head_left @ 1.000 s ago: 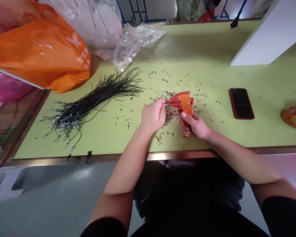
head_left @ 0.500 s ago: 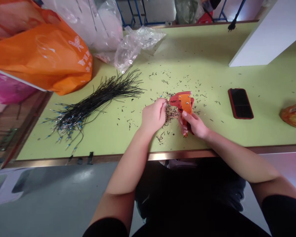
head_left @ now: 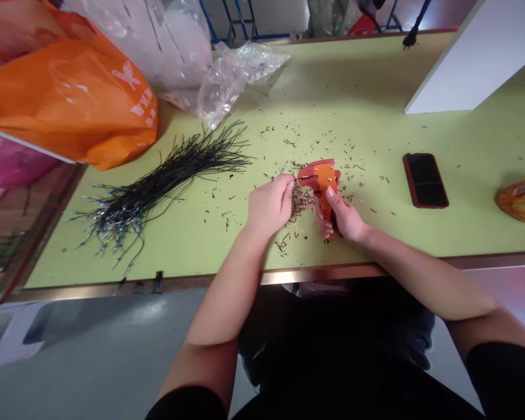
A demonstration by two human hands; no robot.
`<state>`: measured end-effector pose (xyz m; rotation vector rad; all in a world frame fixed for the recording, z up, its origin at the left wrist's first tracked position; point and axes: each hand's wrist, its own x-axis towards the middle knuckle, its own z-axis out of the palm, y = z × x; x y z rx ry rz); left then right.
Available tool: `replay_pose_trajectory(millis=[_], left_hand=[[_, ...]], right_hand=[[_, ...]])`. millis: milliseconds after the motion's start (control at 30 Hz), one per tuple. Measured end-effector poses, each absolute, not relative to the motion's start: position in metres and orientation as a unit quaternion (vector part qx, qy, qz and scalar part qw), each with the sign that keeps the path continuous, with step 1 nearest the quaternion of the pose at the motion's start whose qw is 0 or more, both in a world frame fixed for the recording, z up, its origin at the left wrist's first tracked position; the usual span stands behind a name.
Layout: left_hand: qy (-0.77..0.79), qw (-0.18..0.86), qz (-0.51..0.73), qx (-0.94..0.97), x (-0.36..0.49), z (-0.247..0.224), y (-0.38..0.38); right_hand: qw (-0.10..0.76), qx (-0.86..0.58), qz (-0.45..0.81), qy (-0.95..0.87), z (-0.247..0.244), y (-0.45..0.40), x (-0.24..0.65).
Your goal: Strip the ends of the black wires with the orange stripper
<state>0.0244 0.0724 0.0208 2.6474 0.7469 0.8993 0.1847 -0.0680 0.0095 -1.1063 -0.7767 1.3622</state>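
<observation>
My right hand (head_left: 341, 217) is wrapped round the grip of a red and orange wire stripper (head_left: 325, 177). At the tool's left-facing jaws, my left hand (head_left: 272, 204) pinches a thin black wire (head_left: 298, 178), whose end reaches into the jaws. Most of that wire is hidden by the fingers. Short black scraps (head_left: 304, 201) lie beneath and around both hands. To the left rests a long bundle of black wires (head_left: 170, 175), with blue and silvery tips at its near left end.
An orange bag (head_left: 100, 99) and clear plastic bags (head_left: 227, 76) stand at the back left of the green table (head_left: 192, 251). On the right are a phone (head_left: 426, 180), a white panel (head_left: 468, 64) and an orange-yellow container (head_left: 522, 200).
The stripper's handle looks more squeezed in my right hand, and its head has shifted slightly left. The whole view has also moved a little. My left hand keeps its pinch.
</observation>
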Motion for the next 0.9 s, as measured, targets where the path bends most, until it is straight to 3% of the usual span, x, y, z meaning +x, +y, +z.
replay_pose_trajectory(millis=[567, 900], left_hand=[[0.277, 0.117, 0.288, 0.909, 0.025, 0.021, 0.076], [0.287, 0.112, 0.261, 0.915, 0.025, 0.026, 0.072]], right_hand=[[0.560, -0.435, 0.623, -0.330, 0.012, -0.067, 0.188], [0.564, -0.492, 0.565, -0.346, 0.018, -0.069, 0.183]])
